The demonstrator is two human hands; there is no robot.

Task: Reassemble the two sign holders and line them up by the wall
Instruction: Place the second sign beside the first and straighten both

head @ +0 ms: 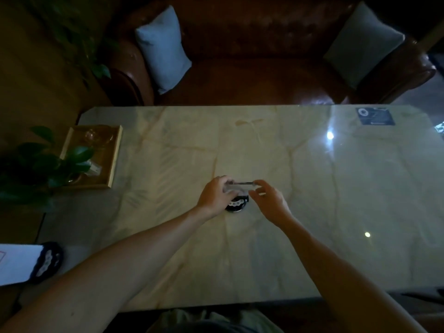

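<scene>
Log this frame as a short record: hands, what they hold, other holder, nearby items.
left hand: grips left end of clear panel
right hand: pinches panel's right end
base: dark round, on table under panel
seated in base: cannot tell
second holder: lying at table's left edge, white sheet in it
tray: wooden, left side

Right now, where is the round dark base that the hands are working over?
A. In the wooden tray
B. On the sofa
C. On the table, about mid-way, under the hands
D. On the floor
C: the base sits on the marble table, just below both hands holding a clear panel above it.
</scene>
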